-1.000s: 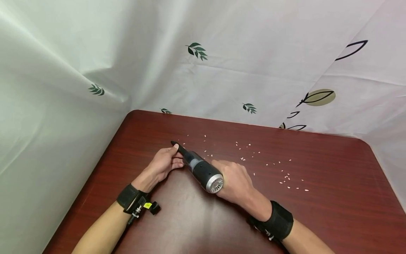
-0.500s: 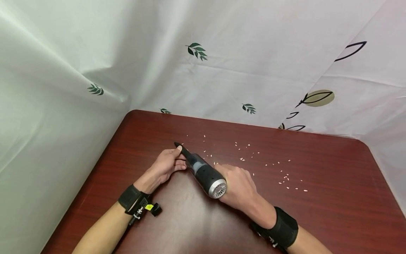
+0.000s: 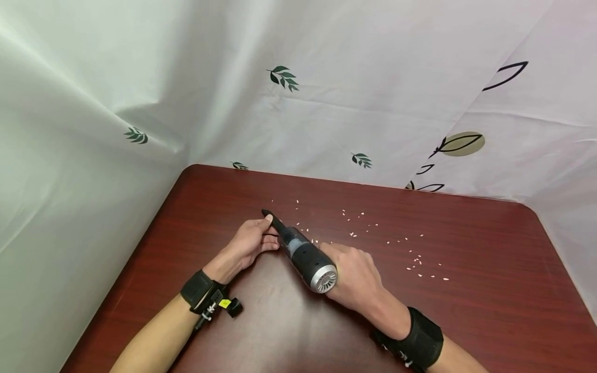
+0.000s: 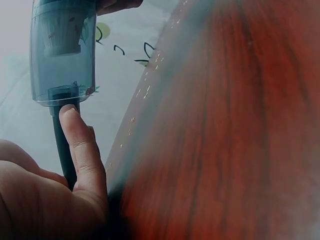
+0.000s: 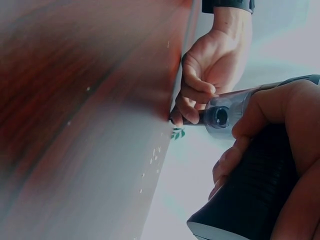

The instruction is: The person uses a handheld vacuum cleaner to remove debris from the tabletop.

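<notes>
One vacuum (image 3: 305, 259), black and silver, with clear chamber (image 4: 62, 72), held aslant over the tabletop (image 3: 485, 233). Left hand (image 3: 247, 242): fingers pinching the nozzle (image 3: 278, 224). Right hand (image 3: 355, 274): fingers wrapped round the handle (image 5: 250, 185). White bits (image 3: 353, 234): scattered on the tabletop, mostly right of the vacuum.

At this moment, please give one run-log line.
left hand: holds black nozzle | right hand: grips handheld vacuum | white bits: scattered on table

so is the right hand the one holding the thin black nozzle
No, the left hand holds the black nozzle, while the right hand grips the handle of the handheld vacuum.
</notes>
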Available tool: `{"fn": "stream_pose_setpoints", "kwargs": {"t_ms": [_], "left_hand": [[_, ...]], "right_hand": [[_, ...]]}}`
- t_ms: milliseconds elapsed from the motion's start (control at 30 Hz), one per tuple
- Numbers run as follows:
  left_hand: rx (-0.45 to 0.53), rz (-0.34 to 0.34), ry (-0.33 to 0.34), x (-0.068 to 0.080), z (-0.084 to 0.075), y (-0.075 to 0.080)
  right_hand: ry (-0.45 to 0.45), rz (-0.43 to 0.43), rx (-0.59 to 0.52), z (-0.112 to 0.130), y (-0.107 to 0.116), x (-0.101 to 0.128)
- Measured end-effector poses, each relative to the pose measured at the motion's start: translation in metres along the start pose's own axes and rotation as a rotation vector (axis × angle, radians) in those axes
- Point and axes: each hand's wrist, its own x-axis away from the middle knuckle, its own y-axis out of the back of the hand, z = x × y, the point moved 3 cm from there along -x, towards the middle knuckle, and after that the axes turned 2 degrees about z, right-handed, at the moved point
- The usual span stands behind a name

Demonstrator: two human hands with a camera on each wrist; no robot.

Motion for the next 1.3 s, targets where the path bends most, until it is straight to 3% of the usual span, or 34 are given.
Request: {"fn": "stream_pose_setpoints", "kwargs": {"t_ms": [667,1300], "left_hand": [[-0.009,-0.007,-0.015,-0.021,-0.009,-0.009],[-0.014,0.022,-0.014,-0.027,-0.008,-0.020]], "right_hand": [[-0.051,0.004,-0.002,-0.011,0.000,-0.010],[-0.072,-0.010,0.006,-0.015,0.006,-0.003]]}}
